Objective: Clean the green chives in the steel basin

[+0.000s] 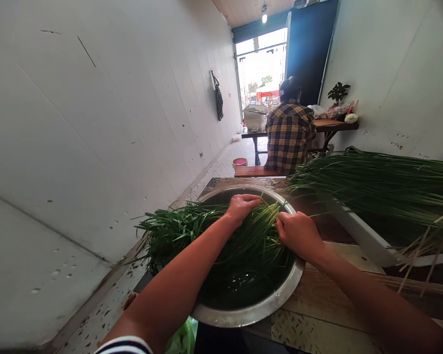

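Observation:
A wide metal basin (245, 319) holds a bunch of long green chives (184, 226), their leaves hanging over its left rim and their pale stem ends lying at the right. Inside it, water glints near the front. My left hand (244, 205) is closed in a pinch above the stems, with a thin yellowish blade at its fingertips. At the basin's right rim, my right hand (299, 232) is closed on the pale ends of the chives. Its fingertips are partly hidden.
A large heap of chives (376, 184) fills a white crate (362, 231) on the wooden table (328, 295) at right. Ahead, a person in a plaid shirt (290, 135) sits at another table. A white wall (77, 123) runs along the left.

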The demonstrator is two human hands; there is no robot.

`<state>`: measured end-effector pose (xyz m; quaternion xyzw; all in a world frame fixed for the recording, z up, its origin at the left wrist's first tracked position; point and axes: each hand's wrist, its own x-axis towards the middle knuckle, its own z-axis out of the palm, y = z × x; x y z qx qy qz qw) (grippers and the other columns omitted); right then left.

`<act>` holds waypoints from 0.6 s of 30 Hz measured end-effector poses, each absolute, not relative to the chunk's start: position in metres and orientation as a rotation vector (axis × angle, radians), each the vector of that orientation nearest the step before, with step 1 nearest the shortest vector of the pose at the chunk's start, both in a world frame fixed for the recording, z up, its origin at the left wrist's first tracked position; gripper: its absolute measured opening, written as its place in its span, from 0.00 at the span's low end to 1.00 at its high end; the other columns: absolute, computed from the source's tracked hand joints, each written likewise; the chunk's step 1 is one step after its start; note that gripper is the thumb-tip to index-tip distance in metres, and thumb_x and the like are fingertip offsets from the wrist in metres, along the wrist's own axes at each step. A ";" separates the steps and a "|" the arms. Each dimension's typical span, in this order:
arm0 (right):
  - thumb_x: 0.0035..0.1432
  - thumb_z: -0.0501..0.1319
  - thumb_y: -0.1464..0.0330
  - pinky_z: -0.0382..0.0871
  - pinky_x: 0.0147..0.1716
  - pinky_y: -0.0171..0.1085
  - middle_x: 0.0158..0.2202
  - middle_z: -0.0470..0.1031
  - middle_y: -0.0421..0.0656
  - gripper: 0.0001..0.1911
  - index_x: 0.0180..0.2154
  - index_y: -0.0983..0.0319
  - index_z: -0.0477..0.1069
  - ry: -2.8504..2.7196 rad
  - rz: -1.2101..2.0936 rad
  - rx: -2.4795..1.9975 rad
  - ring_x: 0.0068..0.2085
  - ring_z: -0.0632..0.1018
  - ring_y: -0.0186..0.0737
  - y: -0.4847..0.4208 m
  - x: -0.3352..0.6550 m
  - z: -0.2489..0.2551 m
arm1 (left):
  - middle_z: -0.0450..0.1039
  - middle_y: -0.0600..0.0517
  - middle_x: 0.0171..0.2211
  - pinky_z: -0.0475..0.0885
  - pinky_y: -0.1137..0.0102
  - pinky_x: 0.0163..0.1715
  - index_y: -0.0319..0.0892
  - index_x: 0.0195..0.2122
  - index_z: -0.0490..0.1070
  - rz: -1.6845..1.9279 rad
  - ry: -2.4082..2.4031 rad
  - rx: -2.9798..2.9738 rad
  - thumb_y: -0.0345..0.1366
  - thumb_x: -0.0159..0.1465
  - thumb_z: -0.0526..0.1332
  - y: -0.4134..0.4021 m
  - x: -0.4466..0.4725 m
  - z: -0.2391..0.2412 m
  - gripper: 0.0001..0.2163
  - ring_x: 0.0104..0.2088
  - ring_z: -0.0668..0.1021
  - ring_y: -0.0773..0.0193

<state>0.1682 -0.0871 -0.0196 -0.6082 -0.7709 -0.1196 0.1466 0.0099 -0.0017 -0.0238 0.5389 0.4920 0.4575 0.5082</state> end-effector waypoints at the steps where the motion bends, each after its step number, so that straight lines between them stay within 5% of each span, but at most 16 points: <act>1: 0.60 0.50 0.69 0.48 0.26 0.36 0.23 0.76 0.44 0.15 0.24 0.63 0.70 -2.219 -0.347 -1.752 0.26 0.73 0.36 -0.087 0.168 -0.020 | 0.79 0.46 0.30 0.70 0.68 0.38 0.36 0.30 0.79 1.104 1.184 1.304 0.35 0.44 0.69 -0.001 0.010 -0.025 0.11 0.30 0.76 0.65; 18: 0.59 0.49 0.70 0.48 0.26 0.36 0.22 0.76 0.45 0.15 0.25 0.63 0.71 -2.232 -0.373 -1.753 0.25 0.73 0.36 -0.087 0.168 -0.019 | 0.79 0.45 0.30 0.71 0.67 0.38 0.36 0.30 0.79 1.118 1.181 1.312 0.34 0.45 0.69 -0.002 0.011 -0.025 0.11 0.30 0.76 0.64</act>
